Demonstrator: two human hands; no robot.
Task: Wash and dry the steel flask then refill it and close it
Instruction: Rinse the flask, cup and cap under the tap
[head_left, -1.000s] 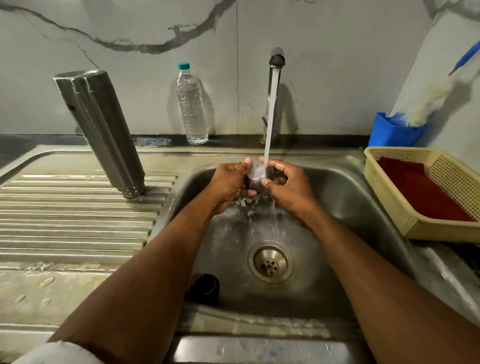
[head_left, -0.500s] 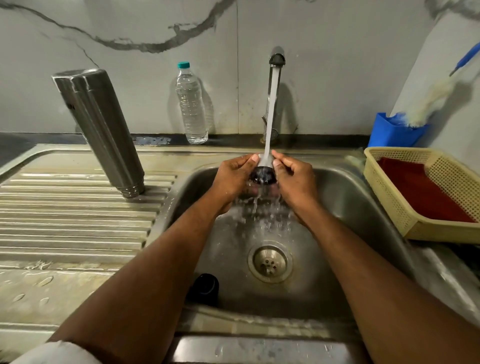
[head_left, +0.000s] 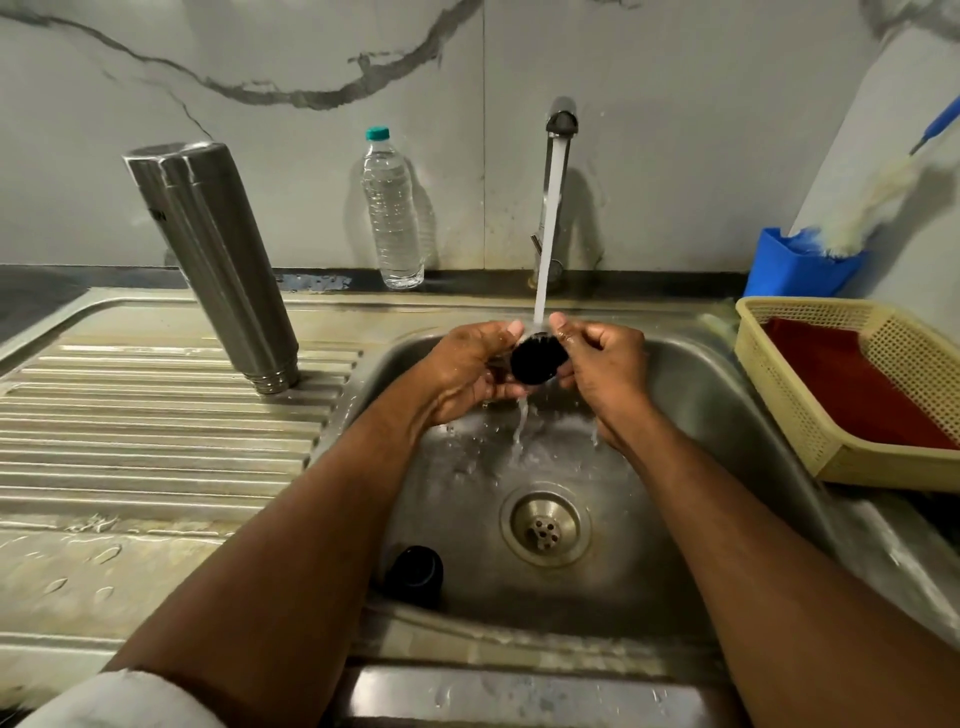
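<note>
Here both hands, left hand (head_left: 467, 366) and right hand (head_left: 605, 364), pinch the black flask cap (head_left: 537, 359) under the tap (head_left: 561, 119) stream.

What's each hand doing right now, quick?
Left hand: holds the black cap under the tap's stream, fingers curled round it.
Right hand: grips the same cap from the other side.

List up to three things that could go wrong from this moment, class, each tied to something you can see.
1. The wet cap, pinched between the left hand and right hand under the running stream, could slip into the sink.
2. The steel flask, standing upside down on the ridged drainboard, might topple if knocked.
3. Splashing may wet the red cloth in the basket.
</note>
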